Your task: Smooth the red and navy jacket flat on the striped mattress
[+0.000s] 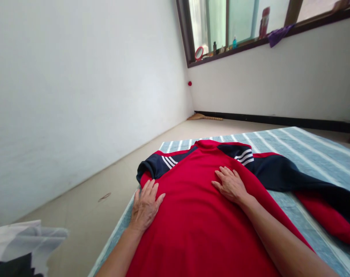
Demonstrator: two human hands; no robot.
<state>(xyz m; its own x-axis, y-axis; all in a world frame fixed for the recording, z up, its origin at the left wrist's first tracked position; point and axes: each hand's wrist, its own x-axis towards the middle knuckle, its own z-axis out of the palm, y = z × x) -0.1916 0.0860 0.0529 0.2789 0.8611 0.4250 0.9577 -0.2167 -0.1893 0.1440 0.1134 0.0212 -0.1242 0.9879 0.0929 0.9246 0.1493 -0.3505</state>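
A red jacket [198, 215] with navy sleeves and white shoulder stripes lies spread flat on a blue striped mat [313, 154]. My left hand [146, 206] rests palm down on the jacket's left side near the folded left sleeve, fingers apart. Flat on the upper chest below the collar presses my right hand [231, 184], fingers spread. The right sleeve [307, 181] stretches out across the mat to the right. Neither hand grips anything.
A pale floor [105, 184] runs along a white wall on the left. Crumpled white and dark cloth [21, 244] lies at the lower left. A broom [205, 117] lies at the far corner. Bottles and a purple cloth [278, 34] sit on the window ledge.
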